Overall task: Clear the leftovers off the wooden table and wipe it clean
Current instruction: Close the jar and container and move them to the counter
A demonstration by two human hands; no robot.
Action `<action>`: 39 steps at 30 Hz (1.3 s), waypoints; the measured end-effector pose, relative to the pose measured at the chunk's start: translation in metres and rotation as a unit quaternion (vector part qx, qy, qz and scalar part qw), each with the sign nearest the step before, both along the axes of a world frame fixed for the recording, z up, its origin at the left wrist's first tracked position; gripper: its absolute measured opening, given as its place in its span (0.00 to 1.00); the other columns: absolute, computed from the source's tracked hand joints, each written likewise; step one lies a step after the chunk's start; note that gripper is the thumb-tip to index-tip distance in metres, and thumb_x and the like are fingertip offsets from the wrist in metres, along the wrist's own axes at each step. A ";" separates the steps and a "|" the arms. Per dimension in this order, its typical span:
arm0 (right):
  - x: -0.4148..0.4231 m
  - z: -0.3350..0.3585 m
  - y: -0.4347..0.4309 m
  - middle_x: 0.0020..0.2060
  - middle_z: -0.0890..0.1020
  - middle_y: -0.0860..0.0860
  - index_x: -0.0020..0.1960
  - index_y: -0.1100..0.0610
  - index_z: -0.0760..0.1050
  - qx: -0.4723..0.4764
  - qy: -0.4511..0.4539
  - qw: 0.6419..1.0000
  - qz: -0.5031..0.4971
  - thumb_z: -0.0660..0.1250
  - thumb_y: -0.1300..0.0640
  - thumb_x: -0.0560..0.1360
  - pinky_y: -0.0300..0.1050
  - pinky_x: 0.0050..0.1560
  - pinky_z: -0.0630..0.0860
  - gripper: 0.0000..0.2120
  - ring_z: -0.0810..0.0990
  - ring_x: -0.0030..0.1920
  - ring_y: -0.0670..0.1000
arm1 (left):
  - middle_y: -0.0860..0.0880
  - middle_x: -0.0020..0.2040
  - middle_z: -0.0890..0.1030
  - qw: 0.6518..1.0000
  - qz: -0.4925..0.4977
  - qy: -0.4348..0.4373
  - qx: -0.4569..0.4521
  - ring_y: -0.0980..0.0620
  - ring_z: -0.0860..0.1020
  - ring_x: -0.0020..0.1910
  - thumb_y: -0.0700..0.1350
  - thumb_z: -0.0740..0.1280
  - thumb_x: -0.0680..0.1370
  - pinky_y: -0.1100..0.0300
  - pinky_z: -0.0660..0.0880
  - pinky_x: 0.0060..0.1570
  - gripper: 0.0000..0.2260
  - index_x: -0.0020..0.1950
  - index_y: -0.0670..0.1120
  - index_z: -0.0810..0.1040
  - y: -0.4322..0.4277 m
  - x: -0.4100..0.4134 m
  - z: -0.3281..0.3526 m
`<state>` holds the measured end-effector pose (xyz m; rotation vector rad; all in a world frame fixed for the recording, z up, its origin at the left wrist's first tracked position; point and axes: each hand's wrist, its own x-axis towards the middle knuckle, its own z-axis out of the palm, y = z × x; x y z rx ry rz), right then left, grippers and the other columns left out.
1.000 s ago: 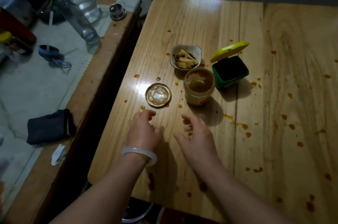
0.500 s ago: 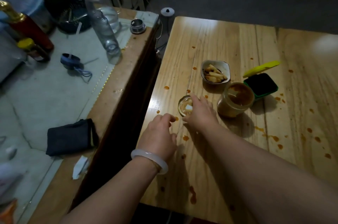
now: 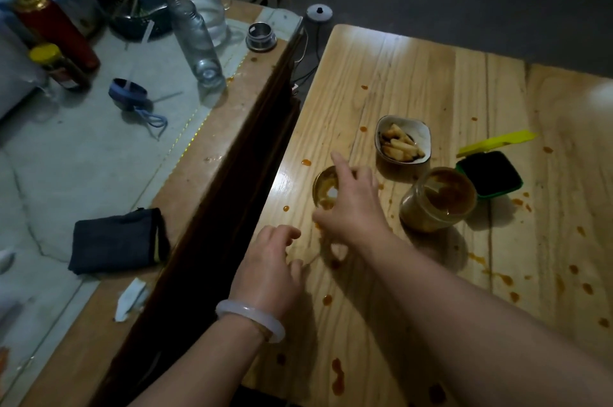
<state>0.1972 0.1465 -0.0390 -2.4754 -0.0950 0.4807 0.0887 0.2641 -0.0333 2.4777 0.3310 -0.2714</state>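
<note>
We saw the right hand [image 3: 355, 204] stretched out just left of the open jar [image 3: 438, 199]. Its fingers were spread wide above the jar's lid [image 3: 326, 189], the forefinger past the far rim and the thumb short of the near rim. It had closed on nothing, and we could not tell whether any finger touched the lid. We judged the spread was meant to span the lid and lift it by its rim, keeping the smeared face off the palm. The left hand [image 3: 268, 267] hung further left of the jar and nearer the person, fingers loosely curled and holding nothing. We took it as waiting to help.

The lid lay inner face up, streaked with brown paste. The jar stood upright and uncapped, its walls smeared and a shallow remainder of brown sauce inside. Just beyond the jar sat a small white bowl [image 3: 403, 142] with pale cut pieces of food and a little dark liquid. Just right of the jar stood a green box [image 3: 489, 174], its yellow flap [image 3: 497, 141] raised. The inside was dark, and we could not tell what it held.

Orange sauce spots [image 3: 338, 380] dotted the wooden table [image 3: 414, 81] all round the jar, so we judged wiping not begun. Well left of the jar, on the neighbouring surface, lay a folded dark cloth [image 3: 116, 240] that might serve.
</note>
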 end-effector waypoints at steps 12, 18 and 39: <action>-0.005 0.050 -0.105 0.61 0.72 0.50 0.61 0.57 0.66 0.187 -0.270 0.942 -0.069 0.80 0.51 0.63 0.32 0.61 0.69 0.34 0.72 0.62 0.47 | 0.56 0.63 0.70 0.996 0.006 -0.042 -0.075 0.55 0.66 0.65 0.49 0.74 0.70 0.62 0.66 0.64 0.29 0.67 0.53 0.66 -0.099 0.062 0.003; 0.007 0.034 -0.161 0.66 0.72 0.47 0.57 0.52 0.65 0.197 -0.252 0.943 -0.096 0.76 0.45 0.62 0.33 0.62 0.68 0.31 0.71 0.65 0.45 | 0.56 0.70 0.65 0.993 0.020 -0.008 -0.119 0.53 0.60 0.71 0.50 0.78 0.65 0.50 0.62 0.70 0.41 0.73 0.56 0.59 -0.148 0.096 -0.012; 0.031 0.019 -0.186 0.68 0.55 0.48 0.77 0.36 0.49 0.047 -0.119 0.981 0.147 0.64 0.38 0.64 0.49 0.72 0.60 0.44 0.58 0.71 0.51 | 0.57 0.51 0.80 0.941 0.138 -0.074 -0.302 0.59 0.79 0.50 0.46 0.72 0.72 0.52 0.79 0.52 0.23 0.64 0.59 0.70 -0.183 0.104 -0.033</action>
